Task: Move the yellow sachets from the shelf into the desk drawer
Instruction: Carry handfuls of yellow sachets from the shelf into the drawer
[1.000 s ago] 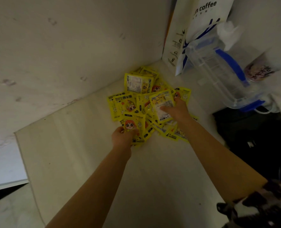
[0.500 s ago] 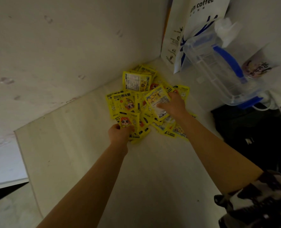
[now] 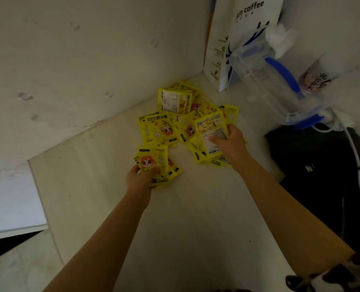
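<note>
Yellow sachets (image 3: 166,129) heaped on the shelf (image 3: 103,186): left hand (image 3: 140,179) and right hand (image 3: 230,144), fingers clamped on small stacks, gathering for the drawer.

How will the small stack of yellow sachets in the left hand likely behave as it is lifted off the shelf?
The stack of sachets looks thin and glossy, so packets may slide apart. It is fanned unevenly in the left hand, so an edge one might slip out. They look flat, probably light.
</note>
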